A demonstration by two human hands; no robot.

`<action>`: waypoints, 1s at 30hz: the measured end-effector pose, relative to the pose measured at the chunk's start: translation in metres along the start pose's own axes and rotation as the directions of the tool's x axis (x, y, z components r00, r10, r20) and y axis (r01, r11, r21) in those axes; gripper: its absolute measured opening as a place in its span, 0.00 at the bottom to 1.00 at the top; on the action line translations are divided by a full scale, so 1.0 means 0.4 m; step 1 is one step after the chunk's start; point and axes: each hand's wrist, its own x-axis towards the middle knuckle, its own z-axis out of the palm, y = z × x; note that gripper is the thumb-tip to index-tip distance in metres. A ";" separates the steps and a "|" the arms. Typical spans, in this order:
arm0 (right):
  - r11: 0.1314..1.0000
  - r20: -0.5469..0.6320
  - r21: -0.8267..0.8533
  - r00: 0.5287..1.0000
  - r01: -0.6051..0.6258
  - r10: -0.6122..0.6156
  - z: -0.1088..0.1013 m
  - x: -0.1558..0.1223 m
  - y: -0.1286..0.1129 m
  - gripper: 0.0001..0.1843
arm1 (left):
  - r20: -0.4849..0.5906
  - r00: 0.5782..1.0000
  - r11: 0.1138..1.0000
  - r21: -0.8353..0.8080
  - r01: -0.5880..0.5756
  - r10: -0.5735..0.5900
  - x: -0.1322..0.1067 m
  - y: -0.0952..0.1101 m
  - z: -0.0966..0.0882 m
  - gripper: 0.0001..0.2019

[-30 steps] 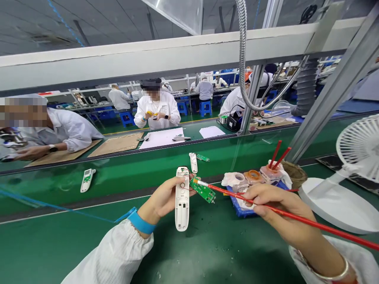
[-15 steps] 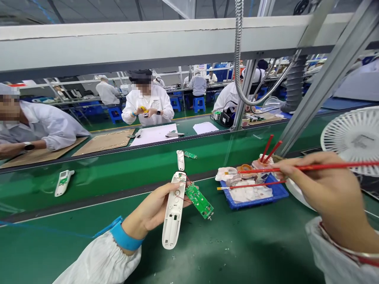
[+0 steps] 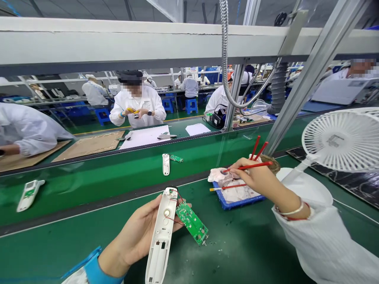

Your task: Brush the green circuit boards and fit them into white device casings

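My left hand (image 3: 133, 236) is closed around a long white plastic casing (image 3: 161, 232), which is open and shows its inside, with my fingers curled behind it. A green circuit board (image 3: 192, 223) hangs just beside the casing on thin red wires (image 3: 174, 219), clear of the bench, and the pair sit left of and nearer me than the blue tray (image 3: 237, 204). My right hand (image 3: 256, 177) pinches a thin red rod (image 3: 247, 166) between thumb and fingers, right over the tray. Inside the tray lies a white cloth (image 3: 239, 194), and a second red rod (image 3: 233, 186) rests on it, its pale tip pointing left. Behind the tray, two more red rods (image 3: 257, 148) stand tilted up, near a woven basket (image 3: 274, 163). To the tray's right stands a white desk fan (image 3: 336, 140). Left of the tray, on the green belt (image 3: 89, 189), lie a casing half (image 3: 166, 164), a small green board (image 3: 177, 158) and a white handheld device (image 3: 29, 195). Well beyond the tray, across the line, a co-worker (image 3: 139, 102) in a white coat holds something yellow in both hands
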 end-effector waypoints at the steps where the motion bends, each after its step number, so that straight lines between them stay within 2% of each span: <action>1: 0.999 -0.034 -0.002 0.999 0.042 -0.042 -0.013 -0.008 -0.004 0.07 | -0.008 1.000 1.000 -0.003 0.005 -0.005 0.000 0.000 -0.003 0.17; 3: 0.990 -0.097 -0.017 0.985 0.143 -0.144 -0.033 -0.024 -0.011 0.06 | -0.024 1.000 1.000 -0.005 0.013 -0.013 0.003 -0.001 -0.009 0.18; 6: 0.967 -0.106 -0.032 0.961 0.252 -0.254 -0.044 -0.053 -0.017 0.07 | -0.046 0.999 1.000 -0.001 0.006 -0.006 0.014 -0.003 -0.014 0.18; 10: 0.955 -0.082 0.045 0.954 0.294 -0.289 -0.049 -0.103 -0.024 0.09 | -0.080 0.997 1.000 -0.028 -0.006 0.004 0.020 -0.003 -0.012 0.17; 12: 0.958 -0.101 0.086 0.959 0.275 -0.266 -0.054 -0.125 -0.027 0.10 | -0.082 0.997 0.999 -0.050 -0.015 0.011 0.019 -0.003 -0.010 0.16; 14: 0.963 -0.170 0.091 0.957 0.252 -0.235 -0.057 -0.139 -0.028 0.10 | -0.079 0.996 0.998 -0.058 -0.034 0.029 0.020 -0.003 -0.008 0.16; 17: 0.983 -0.287 0.019 0.942 0.185 -0.172 -0.049 -0.145 -0.027 0.07 | -0.090 0.995 0.997 -0.047 -0.053 0.049 0.024 -0.006 -0.002 0.15; 22: 0.995 -0.482 -0.080 0.871 0.067 -0.097 -0.026 -0.150 -0.037 0.04 | -0.068 0.996 0.998 -0.036 -0.052 0.050 0.030 -0.008 0.009 0.15; 26: 0.991 -0.451 -0.129 0.888 0.042 -0.096 -0.013 -0.165 -0.043 0.04 | -0.054 0.998 0.999 -0.022 -0.040 0.039 0.030 -0.010 0.012 0.16; 30: 0.986 -0.514 -0.165 0.854 -0.006 -0.081 -0.015 -0.167 -0.055 0.03 | -0.061 0.998 1.000 -0.001 -0.011 0.011 0.024 -0.010 0.019 0.17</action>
